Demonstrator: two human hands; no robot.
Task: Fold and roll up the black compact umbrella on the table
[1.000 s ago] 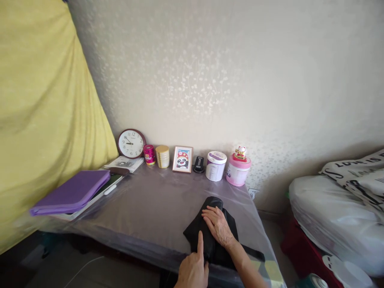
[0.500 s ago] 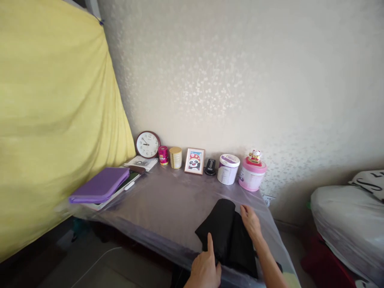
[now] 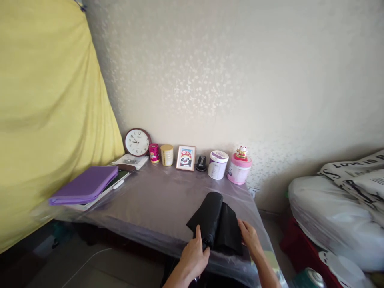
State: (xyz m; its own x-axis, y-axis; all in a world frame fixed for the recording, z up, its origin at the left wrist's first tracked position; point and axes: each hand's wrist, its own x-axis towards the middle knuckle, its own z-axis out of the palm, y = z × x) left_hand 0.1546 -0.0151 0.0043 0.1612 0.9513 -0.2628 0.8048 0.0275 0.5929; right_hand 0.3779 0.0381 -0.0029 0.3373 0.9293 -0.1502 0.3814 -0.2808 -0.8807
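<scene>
A black folded item [image 3: 210,216], which looks like fabric, lies near the front right of the plastic-covered table [image 3: 162,200]. Its left part is rolled or rounded, and a flatter flap [image 3: 229,232] spreads to the right. My left hand [image 3: 194,254] is at the lower left of the black item, index finger stretched along it and thumb apart, gripping its near edge. On the right side my right hand [image 3: 249,236] touches the flap's edge, with fingers close together; what the fingertips pinch is partly hidden.
Along the wall stand a clock [image 3: 137,142], small tins, a picture frame [image 3: 186,158], two tubs [image 3: 218,165] and a cat figurine. A purple folder [image 3: 85,184] lies at left. Right of the table are bagged bedding [image 3: 330,216] and a spray can [image 3: 309,278].
The camera view has turned right. My right hand has come back down toward the near side, now at the flap's right edge. My left hand stays at the lower left.
</scene>
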